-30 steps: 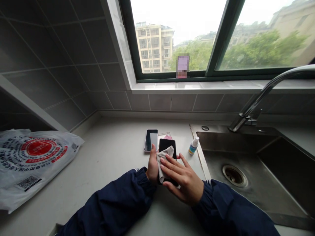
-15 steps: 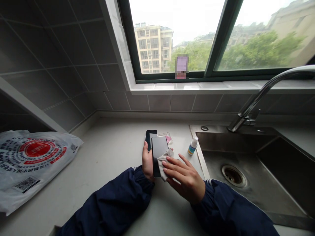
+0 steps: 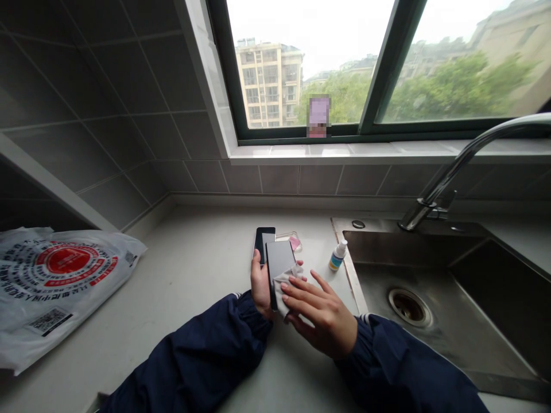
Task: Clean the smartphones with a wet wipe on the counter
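My left hand (image 3: pixel 260 288) is wrapped round a dark smartphone (image 3: pixel 280 256), held tilted above the counter with its screen up. A light grey cloth (image 3: pixel 282 285) lies crumpled over the phone's lower part. My right hand (image 3: pixel 327 315), its fingers stretched out, presses that cloth flat on the screen. Behind the held phone, partly hidden by it, a second dark phone (image 3: pixel 260 242) rests on the counter. A clear phone case (image 3: pixel 295 242) with a pink patch lies beside it. Right of these stands a small white spray bottle (image 3: pixel 338 256) with a blue and yellow label.
A steel sink (image 3: pixel 430 275) with a chrome tap (image 3: pixel 447 172) takes up the right side. On the left of the pale counter (image 3: pixel 193 258) lies a white plastic bag (image 3: pixel 64 281) with red and black print. A window (image 3: pixel 340 57) is ahead, above a tiled wall.
My right hand and the cloth have slid slightly down and left over the phone's screen. The phone has shifted a little right in my left hand; the other objects stay put.
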`<state>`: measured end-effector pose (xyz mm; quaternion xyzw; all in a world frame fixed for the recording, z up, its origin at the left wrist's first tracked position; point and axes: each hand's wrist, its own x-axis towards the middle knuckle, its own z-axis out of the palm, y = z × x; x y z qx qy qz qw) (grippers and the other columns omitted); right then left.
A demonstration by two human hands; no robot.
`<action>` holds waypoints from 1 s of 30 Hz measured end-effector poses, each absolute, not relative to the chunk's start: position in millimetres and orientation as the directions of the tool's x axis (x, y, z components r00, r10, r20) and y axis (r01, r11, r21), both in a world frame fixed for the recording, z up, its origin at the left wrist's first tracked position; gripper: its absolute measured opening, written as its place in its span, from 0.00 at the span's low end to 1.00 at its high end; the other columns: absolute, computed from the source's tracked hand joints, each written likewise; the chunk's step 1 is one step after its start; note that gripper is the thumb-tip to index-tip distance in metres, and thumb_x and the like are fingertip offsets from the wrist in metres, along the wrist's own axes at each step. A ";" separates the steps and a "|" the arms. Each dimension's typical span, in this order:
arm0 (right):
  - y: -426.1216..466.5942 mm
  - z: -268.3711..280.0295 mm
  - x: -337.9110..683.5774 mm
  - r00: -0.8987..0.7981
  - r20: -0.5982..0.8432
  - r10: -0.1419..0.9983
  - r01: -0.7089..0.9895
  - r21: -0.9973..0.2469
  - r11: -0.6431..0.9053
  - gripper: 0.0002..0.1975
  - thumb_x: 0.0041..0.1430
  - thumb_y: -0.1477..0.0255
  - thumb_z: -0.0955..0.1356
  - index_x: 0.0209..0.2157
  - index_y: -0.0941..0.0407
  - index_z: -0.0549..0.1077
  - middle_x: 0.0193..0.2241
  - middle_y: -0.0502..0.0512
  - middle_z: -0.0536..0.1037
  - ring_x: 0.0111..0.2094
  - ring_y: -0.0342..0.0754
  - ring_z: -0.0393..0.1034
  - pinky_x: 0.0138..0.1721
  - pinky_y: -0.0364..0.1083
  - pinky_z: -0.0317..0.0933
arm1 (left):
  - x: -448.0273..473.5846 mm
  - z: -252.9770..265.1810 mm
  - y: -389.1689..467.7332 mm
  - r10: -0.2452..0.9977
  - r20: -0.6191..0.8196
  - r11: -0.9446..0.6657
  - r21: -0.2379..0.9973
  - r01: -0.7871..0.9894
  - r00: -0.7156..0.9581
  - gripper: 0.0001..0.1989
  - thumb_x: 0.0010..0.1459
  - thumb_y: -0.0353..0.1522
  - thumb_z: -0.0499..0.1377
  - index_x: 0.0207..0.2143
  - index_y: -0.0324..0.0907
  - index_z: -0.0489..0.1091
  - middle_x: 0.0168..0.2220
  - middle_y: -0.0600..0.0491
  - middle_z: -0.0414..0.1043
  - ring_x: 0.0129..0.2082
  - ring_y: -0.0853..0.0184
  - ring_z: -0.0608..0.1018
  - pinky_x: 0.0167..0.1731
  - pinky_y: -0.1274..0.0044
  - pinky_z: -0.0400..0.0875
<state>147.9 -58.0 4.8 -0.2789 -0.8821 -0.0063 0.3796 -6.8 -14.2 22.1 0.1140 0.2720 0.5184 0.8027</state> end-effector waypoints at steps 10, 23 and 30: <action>-61.8 4.0 147.0 -0.651 0.516 0.557 0.538 -0.203 0.818 0.25 0.64 0.68 0.65 0.61 0.58 0.64 0.63 0.60 0.65 0.67 0.56 0.51 0.68 0.63 0.35 | 1.4 18.1 -26.5 0.828 -0.350 0.556 0.411 -0.723 0.438 0.41 0.58 0.60 0.45 0.41 0.31 0.74 0.33 0.38 0.78 0.39 0.53 0.81 0.46 0.64 0.73; -52.3 5.7 153.9 -0.503 0.540 0.675 0.701 -0.201 0.684 0.26 0.68 0.69 0.61 0.66 0.58 0.57 0.65 0.64 0.59 0.67 0.58 0.50 0.63 0.63 0.52 | 9.9 -5.1 -33.3 0.799 -0.111 0.583 0.384 -0.716 0.592 0.37 0.64 0.53 0.44 0.63 0.36 0.60 0.59 0.41 0.68 0.66 0.58 0.62 0.66 0.69 0.47; -47.4 -1.3 155.7 -0.473 0.594 0.650 0.698 -0.197 0.689 0.21 0.68 0.71 0.63 0.61 0.58 0.65 0.61 0.63 0.66 0.64 0.59 0.58 0.60 0.64 0.57 | 5.2 9.2 -24.7 0.862 -0.122 0.485 0.481 -0.730 0.492 0.39 0.65 0.52 0.43 0.63 0.28 0.58 0.56 0.35 0.70 0.60 0.54 0.69 0.63 0.67 0.55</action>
